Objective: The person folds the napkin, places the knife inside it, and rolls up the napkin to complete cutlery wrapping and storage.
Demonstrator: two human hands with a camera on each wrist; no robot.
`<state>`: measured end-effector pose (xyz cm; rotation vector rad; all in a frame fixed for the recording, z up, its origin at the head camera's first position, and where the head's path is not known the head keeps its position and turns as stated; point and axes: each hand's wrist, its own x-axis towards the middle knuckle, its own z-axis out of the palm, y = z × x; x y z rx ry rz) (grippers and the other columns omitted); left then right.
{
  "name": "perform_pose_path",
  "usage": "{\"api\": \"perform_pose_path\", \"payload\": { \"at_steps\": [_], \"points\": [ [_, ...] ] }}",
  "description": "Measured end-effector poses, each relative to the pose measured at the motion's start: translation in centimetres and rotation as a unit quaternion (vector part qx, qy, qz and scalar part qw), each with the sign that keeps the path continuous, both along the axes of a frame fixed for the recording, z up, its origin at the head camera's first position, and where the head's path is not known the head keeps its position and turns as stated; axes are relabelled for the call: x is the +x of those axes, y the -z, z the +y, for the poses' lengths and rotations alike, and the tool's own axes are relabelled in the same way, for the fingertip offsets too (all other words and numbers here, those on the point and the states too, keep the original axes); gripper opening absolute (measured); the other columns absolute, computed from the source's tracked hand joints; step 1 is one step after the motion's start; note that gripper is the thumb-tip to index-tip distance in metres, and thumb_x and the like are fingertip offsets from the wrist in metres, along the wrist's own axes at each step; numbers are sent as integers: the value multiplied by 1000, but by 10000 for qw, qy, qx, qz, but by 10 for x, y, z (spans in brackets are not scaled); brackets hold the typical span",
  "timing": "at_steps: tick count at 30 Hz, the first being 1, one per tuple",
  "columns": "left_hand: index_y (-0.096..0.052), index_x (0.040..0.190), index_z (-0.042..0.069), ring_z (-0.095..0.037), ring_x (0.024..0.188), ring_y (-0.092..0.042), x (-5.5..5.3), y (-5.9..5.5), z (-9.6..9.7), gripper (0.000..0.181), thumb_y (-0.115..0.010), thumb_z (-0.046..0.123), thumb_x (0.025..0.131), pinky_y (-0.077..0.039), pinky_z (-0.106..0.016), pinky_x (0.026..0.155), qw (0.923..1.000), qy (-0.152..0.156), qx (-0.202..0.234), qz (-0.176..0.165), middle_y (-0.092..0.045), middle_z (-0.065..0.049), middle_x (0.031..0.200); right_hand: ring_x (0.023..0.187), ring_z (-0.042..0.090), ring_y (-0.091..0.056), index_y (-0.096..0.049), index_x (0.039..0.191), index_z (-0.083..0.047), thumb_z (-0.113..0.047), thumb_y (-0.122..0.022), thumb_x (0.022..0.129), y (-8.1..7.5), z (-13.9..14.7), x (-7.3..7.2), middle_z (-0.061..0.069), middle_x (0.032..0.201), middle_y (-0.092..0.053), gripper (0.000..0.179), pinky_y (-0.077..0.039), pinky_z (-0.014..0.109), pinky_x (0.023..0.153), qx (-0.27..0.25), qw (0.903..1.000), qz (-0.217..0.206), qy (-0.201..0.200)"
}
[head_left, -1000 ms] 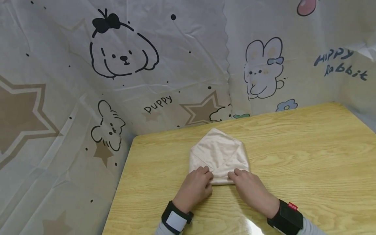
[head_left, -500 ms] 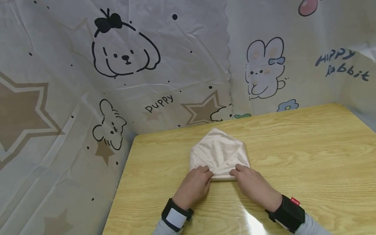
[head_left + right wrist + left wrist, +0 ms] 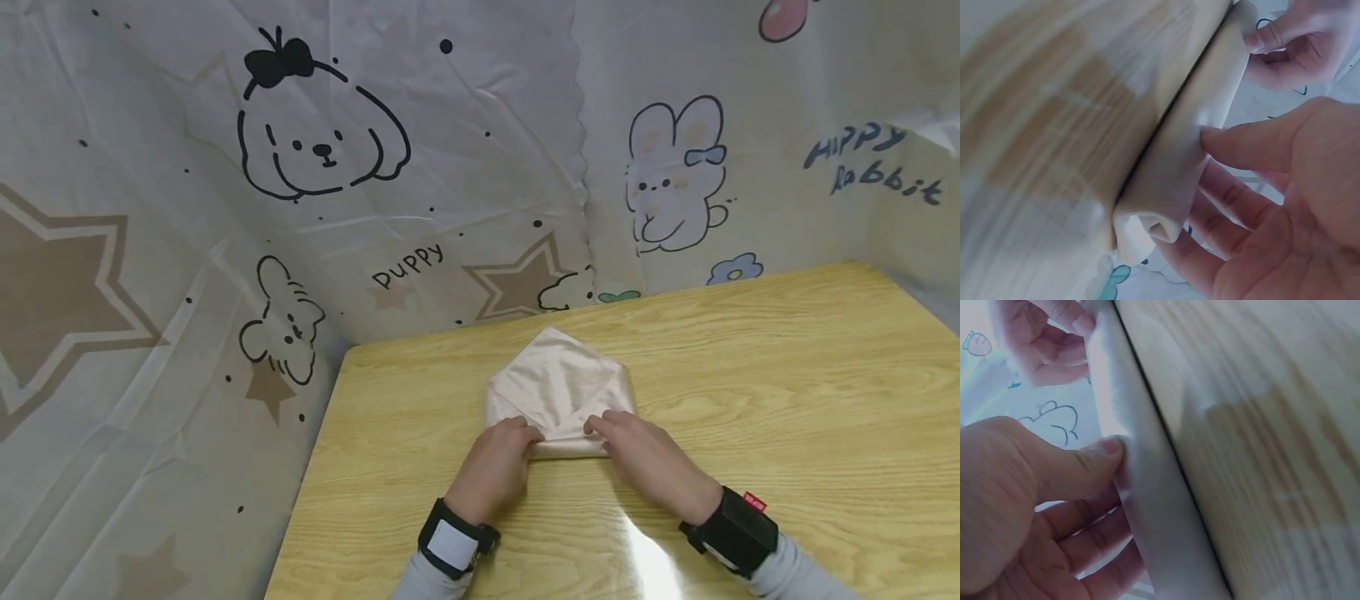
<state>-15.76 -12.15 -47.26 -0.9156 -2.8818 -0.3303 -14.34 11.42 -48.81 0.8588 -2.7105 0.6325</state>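
Observation:
A cream, satiny cloth [image 3: 557, 385] lies folded on the table, pointed at its far end and straight along its near edge. That near edge is turned over into a roll [image 3: 1147, 487], whose coiled end shows in the right wrist view. My left hand [image 3: 489, 471] grips the left part of the roll, thumb on the near side and fingers curled over the top. On the right part, my right hand [image 3: 651, 458] holds it the same way, its thumb [image 3: 1244, 144] pressed to the roll. A short stretch of cloth shows between the hands.
The wood-grain table [image 3: 787, 400] extends far to the right and a little to the left. Behind it and along its left side hangs a pale printed curtain [image 3: 480, 167] with cartoon animals and stars. Both wrists wear black straps.
Both hands have shifted slightly away from me along with the cloth's near edge. That edge is rolled further over, while the far point has stayed in place.

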Motion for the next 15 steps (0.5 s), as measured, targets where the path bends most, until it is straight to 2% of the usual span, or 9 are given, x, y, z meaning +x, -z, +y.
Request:
{"api": "perform_pose_path", "payload": {
  "at_steps": [4,10,13,15],
  "points": [
    [-70,91,16,-7,80,-61,-3,-2,1,13,-64,4,89,-54,-30,69,9994,-157,259,-146,-68,6,86,79,13,-59,-63,89,-15,2,-70,82,2,2,-3,-1,85,-62,20,-53,32,62,-170,9998,-82,14],
    [-74,85,15,-6,77,-61,-2,-6,4,9,-70,7,86,-55,-29,67,9973,-492,468,-273,-70,5,83,78,13,-56,-68,87,-14,-1,-71,83,3,2,-5,-2,83,-61,14,-52,31,62,-157,9998,91,20],
    [-75,85,15,-9,77,-61,0,-5,6,6,-72,9,84,-54,-30,65,9970,-641,409,-148,-68,5,82,78,14,-52,-69,88,-12,-2,-75,79,3,3,-5,-2,84,-59,15,-50,30,61,-51,9998,174,-7],
    [-76,85,16,-11,77,-60,2,-3,8,5,-73,12,84,-53,-31,65,9973,-689,235,89,-66,5,81,77,14,-49,-69,89,-11,-3,-77,76,2,3,-5,-2,85,-57,17,-49,30,61,29,9998,217,-20]
  ]
}}
